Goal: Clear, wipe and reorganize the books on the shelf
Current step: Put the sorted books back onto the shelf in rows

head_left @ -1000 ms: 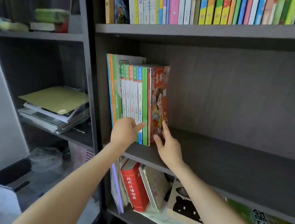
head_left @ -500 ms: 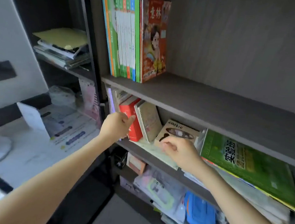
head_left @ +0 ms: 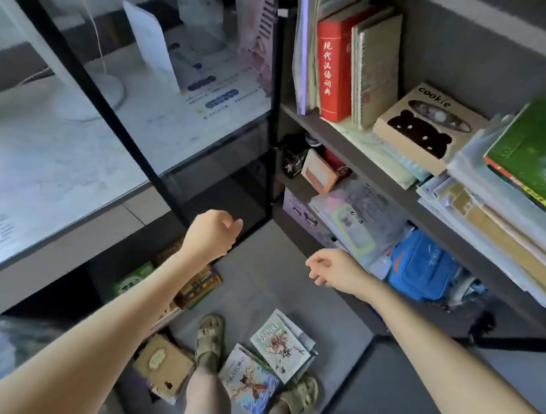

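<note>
I look down at the floor in front of the dark shelf unit (head_left: 345, 147). My left hand (head_left: 212, 234) hangs in the air with fingers loosely curled, holding nothing. My right hand (head_left: 332, 268) hovers to its right, also loosely curled and holding nothing. Below them on the grey floor lie two illustrated books (head_left: 279, 341) (head_left: 248, 378) between my sandalled feet. A stack of books (head_left: 195, 284) and a tan book (head_left: 163, 361) lie further left. On the shelf stand a red dictionary (head_left: 333, 64) and spiral notebooks (head_left: 375, 68).
A cookie box (head_left: 425, 127) and a green book (head_left: 537, 146) on a paper pile sit on the shelf to the right. A blue pouch (head_left: 420, 267) and plastic folders fill the lower shelf. A glass door (head_left: 162, 100) stands open at left.
The view has dropped from the upper shelf to the floor. Both hands have left the upright books and moved down past the lower shelf, now hanging free above the floor.
</note>
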### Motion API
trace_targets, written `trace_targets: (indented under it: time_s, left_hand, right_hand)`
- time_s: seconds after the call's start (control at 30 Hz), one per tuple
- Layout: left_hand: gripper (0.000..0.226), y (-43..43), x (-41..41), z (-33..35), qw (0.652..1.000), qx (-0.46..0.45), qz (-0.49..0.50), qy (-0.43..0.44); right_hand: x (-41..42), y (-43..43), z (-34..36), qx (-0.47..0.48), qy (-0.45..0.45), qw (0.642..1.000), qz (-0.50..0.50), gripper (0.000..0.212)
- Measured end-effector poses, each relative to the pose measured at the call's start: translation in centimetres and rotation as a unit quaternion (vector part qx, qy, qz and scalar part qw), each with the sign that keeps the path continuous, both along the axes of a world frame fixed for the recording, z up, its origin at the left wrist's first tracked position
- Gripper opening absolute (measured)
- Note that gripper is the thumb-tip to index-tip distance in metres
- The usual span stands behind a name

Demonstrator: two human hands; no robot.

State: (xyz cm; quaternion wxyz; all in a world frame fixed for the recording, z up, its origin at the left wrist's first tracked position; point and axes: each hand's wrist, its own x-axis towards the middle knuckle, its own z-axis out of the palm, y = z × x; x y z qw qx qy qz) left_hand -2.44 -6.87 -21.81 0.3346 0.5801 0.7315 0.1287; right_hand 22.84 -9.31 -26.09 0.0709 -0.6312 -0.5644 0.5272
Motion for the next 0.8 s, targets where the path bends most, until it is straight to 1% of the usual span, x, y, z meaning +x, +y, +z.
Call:
trace_targets:
  time_s: [0.1,0.23,0.37,0.57,0.67,0.8]
  left_hand:
    - [0.036,-1.8,-3.0,-1.8,1.000,-0.009,0.008,0.023]
    - [0.031,-2.0,-6.0,-3.0,0.999,-0.014,0.000,0.045]
    - [0.030,-0.3,-8.2,-3.6,0.998,-0.018,-0.028,0.053]
    - [0.029,3.4,-10.6,-4.3,0.994,-0.059,-0.076,0.055]
    - [0.030,4.8,-12.3,-4.9,0.994,-0.074,-0.060,0.062]
    - [0.030,2.3,-14.5,-7.6,0.992,-0.101,0.005,0.069]
  right_hand:
    - [-2.1,-1.0,-1.6,-0.021,-0.010,1.000,0.020,0.022]
    - [-4.9,-2.1,-3.2,-0.049,-0.020,0.998,0.031,0.023]
    - [-7.1,-2.1,-4.0,-0.054,-0.035,0.998,0.006,0.022]
    - [-9.6,-1.6,-4.2,-0.060,-0.044,0.997,-0.026,0.019]
    - [-11.0,-0.8,-4.6,-0.052,-0.034,0.997,-0.045,0.017]
    - [-13.2,-0.8,-6.4,-0.051,-0.008,0.997,-0.054,0.013]
